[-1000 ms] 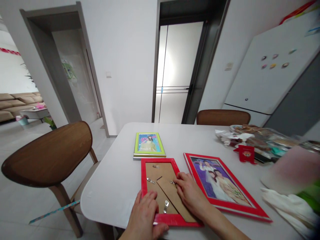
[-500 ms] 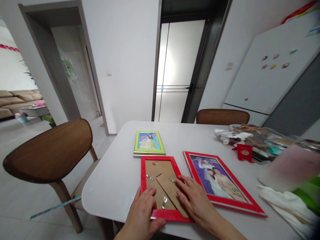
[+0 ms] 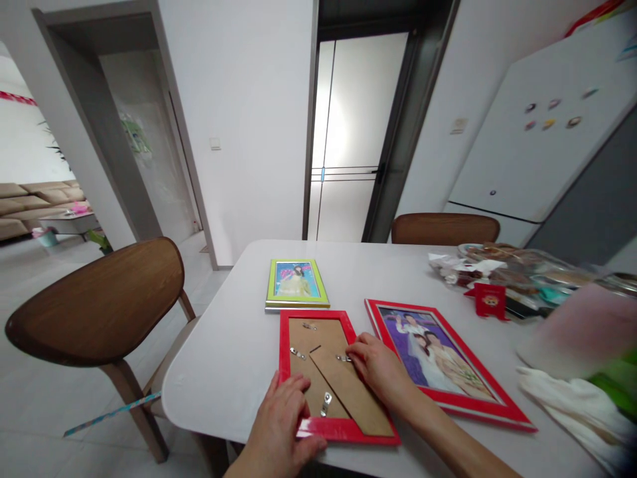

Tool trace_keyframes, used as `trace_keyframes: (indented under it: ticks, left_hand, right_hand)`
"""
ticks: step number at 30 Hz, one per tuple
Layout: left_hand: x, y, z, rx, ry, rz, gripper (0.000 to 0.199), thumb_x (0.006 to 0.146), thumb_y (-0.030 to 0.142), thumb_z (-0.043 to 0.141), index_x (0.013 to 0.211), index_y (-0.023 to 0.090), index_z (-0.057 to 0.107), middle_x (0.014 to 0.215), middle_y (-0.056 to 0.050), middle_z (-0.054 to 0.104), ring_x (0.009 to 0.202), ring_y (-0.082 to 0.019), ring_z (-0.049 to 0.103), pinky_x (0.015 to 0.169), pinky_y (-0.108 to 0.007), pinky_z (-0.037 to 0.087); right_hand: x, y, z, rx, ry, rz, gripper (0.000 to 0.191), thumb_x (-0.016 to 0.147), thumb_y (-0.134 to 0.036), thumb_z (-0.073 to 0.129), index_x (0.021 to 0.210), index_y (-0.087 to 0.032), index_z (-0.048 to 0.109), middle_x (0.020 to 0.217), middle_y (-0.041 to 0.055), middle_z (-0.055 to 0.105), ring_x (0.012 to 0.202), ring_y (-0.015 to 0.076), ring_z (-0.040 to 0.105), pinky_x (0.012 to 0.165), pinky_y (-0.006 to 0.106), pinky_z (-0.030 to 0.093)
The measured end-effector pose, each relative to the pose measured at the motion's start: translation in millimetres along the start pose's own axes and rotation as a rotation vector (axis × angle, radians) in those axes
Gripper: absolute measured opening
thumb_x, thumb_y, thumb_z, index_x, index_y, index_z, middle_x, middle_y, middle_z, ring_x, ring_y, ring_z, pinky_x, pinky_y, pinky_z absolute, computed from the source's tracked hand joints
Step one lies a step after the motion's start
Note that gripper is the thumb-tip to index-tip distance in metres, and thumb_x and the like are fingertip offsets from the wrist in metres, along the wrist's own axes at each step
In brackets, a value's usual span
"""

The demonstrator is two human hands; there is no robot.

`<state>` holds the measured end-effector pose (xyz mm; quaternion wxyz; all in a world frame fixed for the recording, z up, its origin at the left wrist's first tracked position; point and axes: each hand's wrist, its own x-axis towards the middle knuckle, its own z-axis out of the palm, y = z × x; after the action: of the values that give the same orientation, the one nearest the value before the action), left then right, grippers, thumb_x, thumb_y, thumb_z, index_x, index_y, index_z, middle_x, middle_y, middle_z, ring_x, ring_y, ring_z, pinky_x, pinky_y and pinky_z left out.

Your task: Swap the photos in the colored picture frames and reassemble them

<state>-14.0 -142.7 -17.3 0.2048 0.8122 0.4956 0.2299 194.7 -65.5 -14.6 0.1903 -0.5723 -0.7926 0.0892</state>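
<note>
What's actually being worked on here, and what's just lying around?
Being worked on:
- Face-down red frame, under the left hand
- Its metal clips, one at the right hand's fingertips

Apparently lying about:
- Face-up red frame
- Green frame
- White cloth

No words, brands or numbers could be read. The small red card (image 3: 491, 301) at the right of the desk (image 3: 223, 372) bore a pale round mark with faint marks above it, too small to make out.
</note>
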Motion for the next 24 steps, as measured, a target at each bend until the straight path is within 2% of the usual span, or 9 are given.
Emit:
trace_keyframes:
  ticks: [6, 16, 24]
  left_hand:
    - [0, 0, 0.7, -0.008, 0.003, -0.003, 0.025, 0.055, 0.022, 0.07, 0.072, 0.019, 0.052, 0.117, -0.013, 0.053, 0.111, -0.027, 0.044, 0.097, -0.051, 0.023]
    - [2, 0, -4.0, -0.01, 0.007, 0.023, 0.018, 0.061, 0.023, 0.064, 0.072, 0.019, 0.051, 0.114, -0.013, 0.054, 0.11, -0.026, 0.045, 0.096, -0.05, 0.025]
    - [-5, 0, -3.1, -0.03, 0.007, 0.004, 0.019, 0.06, 0.023, 0.066, 0.072, 0.019, 0.052, 0.116, -0.011, 0.053, 0.11, -0.025, 0.044, 0.097, -0.046, 0.026]
  right_hand:
    - [-3, 1, -1, 0.048, -0.025, -0.027, 0.025, 0.078, -0.024, 0.039, 0.075, -0.018, 0.064, 0.081, 0.0052, 0.052, 0.073, 0.0143, 0.051, 0.064, 0.023, 0.039]
    - [-2, -5, 0, 0.079, 0.001, 0.088, 0.023, 0.073, -0.018, 0.04, 0.077, -0.019, 0.062, 0.075, 0.0042, 0.063, 0.07, 0.0152, 0.056, 0.061, 0.023, 0.038]
    - [-15, -2, 0, 0.069, -0.022, 0.025, 0.025, 0.074, -0.019, 0.038, 0.077, -0.017, 0.063, 0.076, 0.0049, 0.061, 0.072, 0.0158, 0.055, 0.065, 0.025, 0.039]
